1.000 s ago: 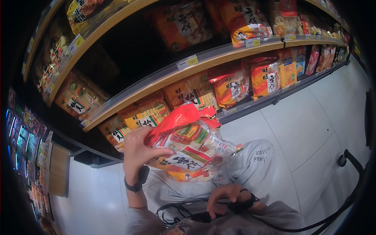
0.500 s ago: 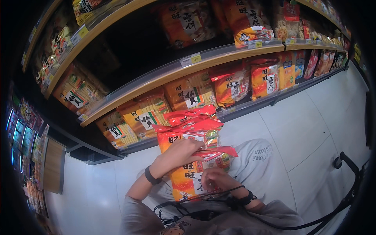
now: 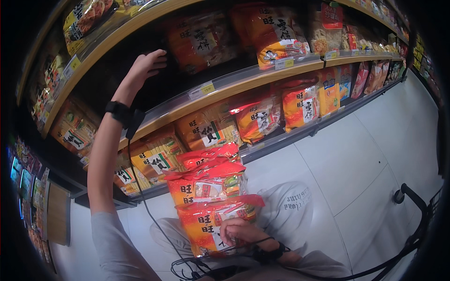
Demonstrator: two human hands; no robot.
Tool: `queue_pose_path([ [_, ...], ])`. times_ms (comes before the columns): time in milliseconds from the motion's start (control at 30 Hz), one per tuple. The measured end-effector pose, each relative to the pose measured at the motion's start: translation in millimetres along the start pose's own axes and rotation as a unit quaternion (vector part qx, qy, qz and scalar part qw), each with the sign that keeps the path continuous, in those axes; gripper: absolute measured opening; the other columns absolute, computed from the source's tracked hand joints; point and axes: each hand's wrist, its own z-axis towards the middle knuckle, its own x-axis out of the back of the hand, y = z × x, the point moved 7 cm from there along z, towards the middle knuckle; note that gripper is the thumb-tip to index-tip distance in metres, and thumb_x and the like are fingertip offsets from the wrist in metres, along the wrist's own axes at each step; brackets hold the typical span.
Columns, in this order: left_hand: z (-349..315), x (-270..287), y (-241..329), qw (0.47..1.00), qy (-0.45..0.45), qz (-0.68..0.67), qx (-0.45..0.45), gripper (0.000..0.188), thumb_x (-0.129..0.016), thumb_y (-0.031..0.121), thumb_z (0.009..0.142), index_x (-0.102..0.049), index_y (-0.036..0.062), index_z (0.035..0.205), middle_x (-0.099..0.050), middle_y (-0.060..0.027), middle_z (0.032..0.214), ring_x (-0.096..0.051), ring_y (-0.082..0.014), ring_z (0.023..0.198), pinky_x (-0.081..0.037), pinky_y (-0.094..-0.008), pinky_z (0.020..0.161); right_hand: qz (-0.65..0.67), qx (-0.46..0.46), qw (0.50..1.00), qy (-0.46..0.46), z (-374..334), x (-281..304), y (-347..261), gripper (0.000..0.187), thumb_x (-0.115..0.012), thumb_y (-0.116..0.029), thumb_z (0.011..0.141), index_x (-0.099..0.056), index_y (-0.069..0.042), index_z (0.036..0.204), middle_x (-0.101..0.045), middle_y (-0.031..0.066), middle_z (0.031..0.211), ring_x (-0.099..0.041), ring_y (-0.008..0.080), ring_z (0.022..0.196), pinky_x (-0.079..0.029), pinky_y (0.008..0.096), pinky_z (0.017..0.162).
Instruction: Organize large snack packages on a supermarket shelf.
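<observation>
My left hand (image 3: 147,68) is raised into the dark gap of the upper shelf, its fingers stretched out with nothing in them. Just right of it, deeper in the shelf, sits a red snack bag (image 3: 203,43). In front of my lap several red-and-orange rice cracker bags overlap in a row. The nearest rice cracker bag (image 3: 204,235) leans upright against me, with a second bag (image 3: 177,188) right behind it. My right hand (image 3: 240,231) lies against the nearest bag's front, fingers curled in loosely; no held thing shows in them.
A lower shelf holds yellow snack bags (image 3: 157,161) and red cracker bags (image 3: 300,107). The wooden shelf edge (image 3: 253,77) with price tags runs above them. A black cart frame (image 3: 417,206) stands at the right on the tiled floor (image 3: 337,154). A thin cable (image 3: 145,201) hangs from my left wrist.
My left hand has let go of the cracker bags and moved up and left into the upper shelf. My right hand stays at the nearest bag. The whole view has shifted slightly.
</observation>
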Motion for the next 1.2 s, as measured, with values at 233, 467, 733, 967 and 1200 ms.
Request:
queue_pose_path([
  [233,116.7,-35.4,-77.5,0.993,0.011,0.113,-0.026,0.044,-0.064,0.029,0.083,-0.056,0.0032,0.118,-0.061,-0.0108,0.112,-0.058,-0.0186,0.1,-0.045,-0.0297,0.086,0.052,-0.012,0.994,-0.099,-6.5,5.1,11.6,0.026,-0.043,-0.022,0.088,-0.056,0.0,0.088,-0.058,0.0087,0.078,-0.054,0.0136,0.062,-0.043,0.0236,0.059],
  [467,113.5,-77.2,-74.3,0.994,-0.011,-0.074,0.086,0.067,-0.075,0.036,0.073,-0.047,0.0083,0.127,-0.056,-0.0079,0.118,-0.053,-0.0196,0.107,-0.043,-0.0333,0.093,0.023,0.004,0.992,-0.126,-11.7,9.8,16.2,0.033,-0.043,-0.033,0.095,-0.056,-0.002,0.094,-0.059,0.0042,0.08,-0.056,0.0095,0.065,-0.044,0.0209,0.058],
  [733,136.7,-65.7,-73.7,0.985,-0.014,-0.17,0.032,0.056,-0.07,0.035,0.079,-0.05,0.0064,0.122,-0.059,-0.0083,0.115,-0.059,-0.0222,0.099,-0.049,-0.033,0.085,0.029,0.01,0.993,-0.112,-8.9,1.7,11.4,0.024,-0.041,-0.016,0.09,-0.057,0.002,0.09,-0.06,0.0088,0.079,-0.058,0.0132,0.066,-0.046,0.0236,0.06],
  [967,65.4,8.1,-70.6,0.967,0.054,-0.234,0.079,0.037,-0.052,0.035,0.091,-0.06,0.002,0.104,-0.068,-0.0061,0.091,-0.065,-0.0156,0.077,-0.053,-0.0302,0.075,0.002,0.016,0.996,-0.082,-12.5,7.7,20.3,0.022,-0.042,-0.013,0.089,-0.056,0.002,0.089,-0.059,0.0099,0.078,-0.058,0.0157,0.066,-0.046,0.0255,0.059],
  [1200,-86.6,40.6,-42.8,0.931,0.05,-0.353,0.075,0.043,-0.054,0.036,0.09,-0.054,0.0001,0.113,-0.065,-0.0105,0.104,-0.066,-0.0203,0.087,-0.053,-0.0338,0.081,-0.048,0.089,0.992,-0.08,-7.1,2.0,15.9,0.022,-0.04,-0.016,0.093,-0.055,0.001,0.091,-0.058,0.0099,0.077,-0.056,0.0138,0.063,-0.044,0.0262,0.056],
])
